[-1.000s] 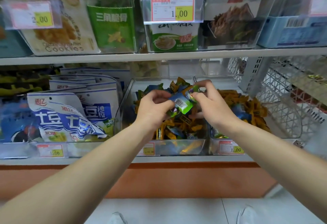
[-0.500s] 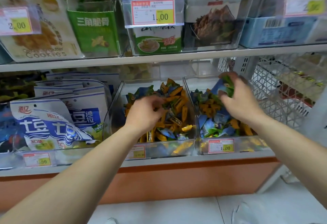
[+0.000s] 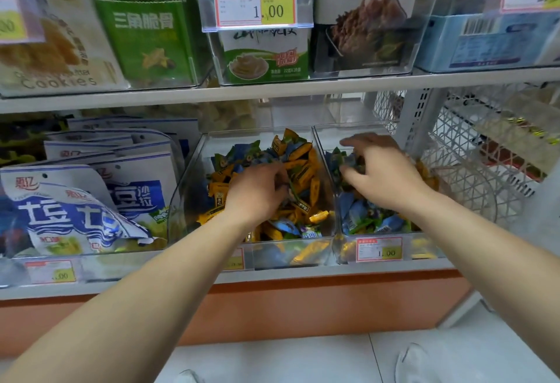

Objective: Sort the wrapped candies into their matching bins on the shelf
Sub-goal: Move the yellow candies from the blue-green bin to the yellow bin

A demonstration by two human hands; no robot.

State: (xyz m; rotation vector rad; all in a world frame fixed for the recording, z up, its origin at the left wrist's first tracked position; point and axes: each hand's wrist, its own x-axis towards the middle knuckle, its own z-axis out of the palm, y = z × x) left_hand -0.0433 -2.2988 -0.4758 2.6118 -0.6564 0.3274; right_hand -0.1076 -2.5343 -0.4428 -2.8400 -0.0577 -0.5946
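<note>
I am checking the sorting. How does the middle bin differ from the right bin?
The middle bin holds mostly orange candies; the right bin mostly blue-green candies. The left hand is in the middle bin, the right hand in the right bin. Both are clear and hold strays.

Left hand [image 3: 257, 193] sits among orange candies [image 3: 304, 170] in 1 clear bin [image 3: 188, 192]; right hand [image 3: 383, 178] spreads over blue-green candies [image 3: 359, 216] in the neighbouring bin [image 3: 419, 254].

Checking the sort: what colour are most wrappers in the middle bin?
Wrappers mostly orange-yellow, some blue; head view.
</note>
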